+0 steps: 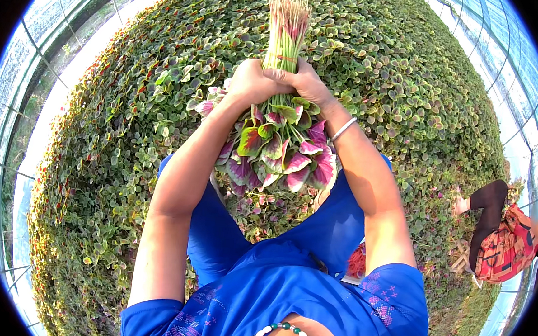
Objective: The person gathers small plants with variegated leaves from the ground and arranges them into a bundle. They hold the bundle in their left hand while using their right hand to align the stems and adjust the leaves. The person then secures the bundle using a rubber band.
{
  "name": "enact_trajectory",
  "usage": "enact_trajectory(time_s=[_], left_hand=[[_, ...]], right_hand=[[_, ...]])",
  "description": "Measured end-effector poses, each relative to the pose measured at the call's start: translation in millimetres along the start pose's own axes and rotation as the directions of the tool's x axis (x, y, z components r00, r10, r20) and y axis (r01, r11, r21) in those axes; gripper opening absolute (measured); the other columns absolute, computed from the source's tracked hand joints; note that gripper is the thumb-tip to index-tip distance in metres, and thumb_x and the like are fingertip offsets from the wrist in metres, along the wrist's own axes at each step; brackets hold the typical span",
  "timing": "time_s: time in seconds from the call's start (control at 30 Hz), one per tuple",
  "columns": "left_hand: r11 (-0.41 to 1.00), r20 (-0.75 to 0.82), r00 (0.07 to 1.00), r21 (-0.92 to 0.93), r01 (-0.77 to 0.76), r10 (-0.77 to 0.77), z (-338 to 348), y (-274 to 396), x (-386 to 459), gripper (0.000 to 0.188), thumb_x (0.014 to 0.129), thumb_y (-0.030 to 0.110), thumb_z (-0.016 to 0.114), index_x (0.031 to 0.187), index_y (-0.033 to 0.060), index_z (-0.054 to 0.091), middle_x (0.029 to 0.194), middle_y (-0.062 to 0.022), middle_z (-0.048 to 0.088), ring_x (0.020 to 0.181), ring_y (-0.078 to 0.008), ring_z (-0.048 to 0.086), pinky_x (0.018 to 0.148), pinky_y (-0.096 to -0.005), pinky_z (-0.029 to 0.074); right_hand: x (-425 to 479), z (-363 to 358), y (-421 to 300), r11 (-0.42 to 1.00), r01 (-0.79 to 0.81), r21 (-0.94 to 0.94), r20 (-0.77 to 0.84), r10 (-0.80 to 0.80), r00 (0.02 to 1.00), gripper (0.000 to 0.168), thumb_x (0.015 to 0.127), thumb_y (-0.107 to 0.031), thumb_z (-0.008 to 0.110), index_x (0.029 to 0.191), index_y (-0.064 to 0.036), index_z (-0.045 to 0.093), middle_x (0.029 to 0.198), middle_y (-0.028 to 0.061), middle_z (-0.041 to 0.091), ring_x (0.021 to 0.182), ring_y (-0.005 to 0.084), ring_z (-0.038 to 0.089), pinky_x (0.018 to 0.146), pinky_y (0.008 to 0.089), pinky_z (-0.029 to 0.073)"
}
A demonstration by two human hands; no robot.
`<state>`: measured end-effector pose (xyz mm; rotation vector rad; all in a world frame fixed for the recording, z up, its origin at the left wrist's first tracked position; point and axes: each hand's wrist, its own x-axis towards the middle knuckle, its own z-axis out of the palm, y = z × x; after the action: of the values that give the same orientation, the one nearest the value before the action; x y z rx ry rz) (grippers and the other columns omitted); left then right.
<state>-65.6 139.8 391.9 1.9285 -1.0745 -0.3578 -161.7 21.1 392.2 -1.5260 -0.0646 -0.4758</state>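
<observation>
A bunch of red amaranth point(282, 143) is held out before me, with its cut stems and pale roots point(286, 17) pointing away and its green-and-magenta leaves hanging towards my lap. My left hand point(251, 81) grips the stems from the left. From the right, my right hand point(310, 83) closes around the same stems, its thumb lying across near the left hand. Just beyond both hands a thin reddish band point(283, 57) circles the stems. The fingers behind the bunch are hidden.
Dense amaranth plants point(375, 58) surround me. Low at my right hip is a container of red strands point(357, 262), partly covered by my arm. Another person point(502, 245) sits low at the far right. Mesh greenhouse walls point(515, 54) curve along both sides.
</observation>
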Motion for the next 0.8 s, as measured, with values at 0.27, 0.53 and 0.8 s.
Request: enact_trajectory(time_s=[0.27,0.53,0.8], left_hand=[[0.990,-0.115,0.992,0.138,-0.040,0.056,3,10,-2,0.058,0.054,0.045,0.083,0.093,0.0036,0.072,0.083,-0.0163,0.071,0.078,-0.0257,0.071,0.074,-0.0383,0.055],[0.972,0.294,0.927,-0.070,-0.224,0.235,-13,-2,-5,0.080,0.062,0.042,0.088,0.118,-0.0064,0.056,0.111,-0.0191,0.064,0.105,-0.0267,0.063,0.091,-0.0371,0.048],[0.766,0.108,0.927,-0.601,-0.226,0.359,-20,-7,-1,0.104,0.064,0.036,0.088,0.144,0.0022,0.031,0.139,-0.0149,0.046,0.129,-0.0257,0.045,0.109,-0.0399,0.036]], right_hand=[[3,7,12,1.000,0.006,-0.002,-0.177,-0.006,0.984,0.028,0.081,-0.016,0.077,0.103,-0.001,0.067,0.096,0.0049,0.068,0.086,0.0122,0.063,0.080,0.0271,0.051],[-3,-7,-3,0.961,0.230,-0.156,-0.151,-0.254,0.956,0.035,0.082,-0.020,0.077,0.111,-0.003,0.066,0.097,0.0039,0.068,0.087,0.0113,0.063,0.078,0.0281,0.052],[-6,5,-14,0.974,0.219,-0.066,-0.068,-0.223,0.972,0.038,0.082,-0.023,0.077,0.113,-0.004,0.066,0.104,0.0042,0.068,0.097,0.0106,0.061,0.085,0.0298,0.049]])
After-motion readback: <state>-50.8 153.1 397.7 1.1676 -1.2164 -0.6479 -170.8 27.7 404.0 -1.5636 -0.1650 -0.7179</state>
